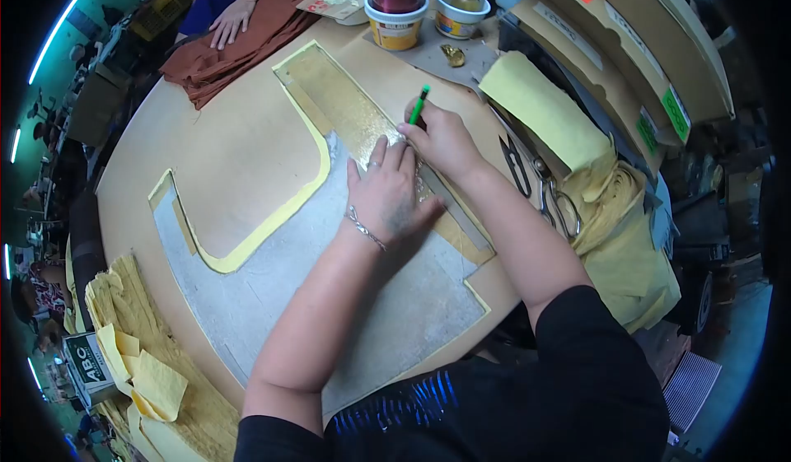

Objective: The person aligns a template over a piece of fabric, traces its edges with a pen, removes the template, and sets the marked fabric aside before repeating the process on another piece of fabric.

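My left hand (386, 189) lies with fingers spread on a shiny, tan strip-shaped section (329, 91) of a large flat pattern piece. My right hand (445, 139) is closed around a slim green pen (419, 104), whose upper end points up; its lower end is hidden by the fingers. This hand rests at the strip's right edge, just beside my left fingertips. A narrow grey straight strip (457, 211) runs along that edge below my hands. The grey pattern piece (379, 314) has a deep curved cutout bordered by a pale yellow margin (272, 244).
Black-handled scissors (544, 186) lie right of my right forearm, beside folded yellow material (540, 108). Tubs (395, 27) stand at the back near a gold-coloured object (453, 55). Another person's hand (233, 22) rests on brown cloth (222, 67). Yellow scraps (152, 380) lie front left.
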Tool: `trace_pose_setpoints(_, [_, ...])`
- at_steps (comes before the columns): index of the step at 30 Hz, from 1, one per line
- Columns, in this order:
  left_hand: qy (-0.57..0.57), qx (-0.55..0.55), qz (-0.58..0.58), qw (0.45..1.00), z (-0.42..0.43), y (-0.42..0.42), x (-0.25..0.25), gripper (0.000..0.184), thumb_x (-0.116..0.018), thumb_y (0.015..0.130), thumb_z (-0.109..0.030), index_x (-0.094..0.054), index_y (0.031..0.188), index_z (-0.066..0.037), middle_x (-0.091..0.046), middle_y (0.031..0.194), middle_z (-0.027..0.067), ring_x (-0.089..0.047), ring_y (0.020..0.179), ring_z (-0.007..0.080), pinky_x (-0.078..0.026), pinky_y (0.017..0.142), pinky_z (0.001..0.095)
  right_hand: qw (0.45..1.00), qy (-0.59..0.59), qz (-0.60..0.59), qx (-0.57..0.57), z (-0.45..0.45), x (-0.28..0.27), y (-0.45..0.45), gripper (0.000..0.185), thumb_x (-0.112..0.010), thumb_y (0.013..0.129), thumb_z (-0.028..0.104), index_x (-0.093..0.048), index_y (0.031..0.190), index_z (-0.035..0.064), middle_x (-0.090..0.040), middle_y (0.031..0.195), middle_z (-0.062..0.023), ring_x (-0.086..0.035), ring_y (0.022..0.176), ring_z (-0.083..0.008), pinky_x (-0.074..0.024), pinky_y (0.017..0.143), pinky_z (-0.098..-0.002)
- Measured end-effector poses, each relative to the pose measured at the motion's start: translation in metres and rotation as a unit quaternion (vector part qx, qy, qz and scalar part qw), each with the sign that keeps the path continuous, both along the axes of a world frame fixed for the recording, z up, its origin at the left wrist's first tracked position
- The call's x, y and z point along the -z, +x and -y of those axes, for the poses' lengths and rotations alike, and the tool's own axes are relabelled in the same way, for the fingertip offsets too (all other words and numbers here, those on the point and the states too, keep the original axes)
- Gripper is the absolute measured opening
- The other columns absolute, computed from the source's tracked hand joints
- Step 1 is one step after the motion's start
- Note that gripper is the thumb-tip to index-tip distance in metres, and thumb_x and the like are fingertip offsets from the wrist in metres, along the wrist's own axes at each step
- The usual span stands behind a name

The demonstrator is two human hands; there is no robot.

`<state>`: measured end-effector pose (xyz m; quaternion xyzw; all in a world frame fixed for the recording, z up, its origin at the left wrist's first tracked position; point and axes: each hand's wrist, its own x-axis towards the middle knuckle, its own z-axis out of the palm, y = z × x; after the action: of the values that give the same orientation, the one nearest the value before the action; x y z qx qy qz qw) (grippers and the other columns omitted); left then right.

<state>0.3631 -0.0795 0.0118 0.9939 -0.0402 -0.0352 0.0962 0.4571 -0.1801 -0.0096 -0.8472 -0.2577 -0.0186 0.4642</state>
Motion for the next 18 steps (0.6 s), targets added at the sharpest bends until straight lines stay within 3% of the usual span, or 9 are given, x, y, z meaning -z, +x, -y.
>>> trace_pose_setpoints(4, [-0.017,-0.047,0.013,0.999,0.018,-0.014,0.016,0.098,-0.052,0.061,-0.064,-0.019,0.129,-0.002,-0.02,0.134,0.011,-0.013,0.126,0.0288,-0.016,0.09,0.0633,1.0,-0.013,0.013,0.007,0.012,0.003,-0.012,0.015,-0.058,0.073,0.015,-0.05,0.079,0.0031,-0.056,0.069,-0.017,-0.056,0.065,-0.0317,-0.0431,0.058,-0.0371])
trace_pose_setpoints(9, [-0.005,-0.047,0.001,0.999,0.017,-0.013,0.024,0.101,-0.051,0.06,-0.066,-0.016,0.13,-0.001,-0.016,0.136,0.0097,-0.009,0.127,0.0275,-0.014,0.089,0.0642,0.997,-0.067,-0.032,-0.001,0.07,-0.015,-0.073,0.016,-0.056,0.074,0.015,-0.051,0.081,0.0024,-0.055,0.075,-0.0182,-0.054,0.069,-0.0345,-0.0436,0.062,-0.038])
trace_pose_setpoints(12, [-0.002,-0.048,-0.007,0.999,0.019,-0.014,0.023,0.102,-0.051,0.06,-0.066,-0.015,0.13,-0.001,-0.015,0.136,0.0096,-0.008,0.127,0.0275,-0.013,0.089,0.0644,0.998,-0.036,-0.05,-0.001,0.076,-0.009,-0.073,0.018,-0.057,0.074,0.016,-0.05,0.084,0.0018,-0.055,0.073,-0.018,-0.054,0.068,-0.035,-0.0435,0.061,-0.038])
trace_pose_setpoints(18, [0.007,-0.048,-0.01,0.999,0.02,-0.013,0.022,0.101,-0.05,0.06,-0.066,-0.014,0.131,-0.003,-0.015,0.136,0.0097,-0.008,0.127,0.028,-0.013,0.089,0.0641,1.0,-0.003,-0.023,0.007,-0.008,0.004,0.004,0.023,-0.057,0.074,0.019,-0.05,0.086,0.0003,-0.056,0.077,-0.02,-0.055,0.074,-0.0366,-0.043,0.064,-0.042])
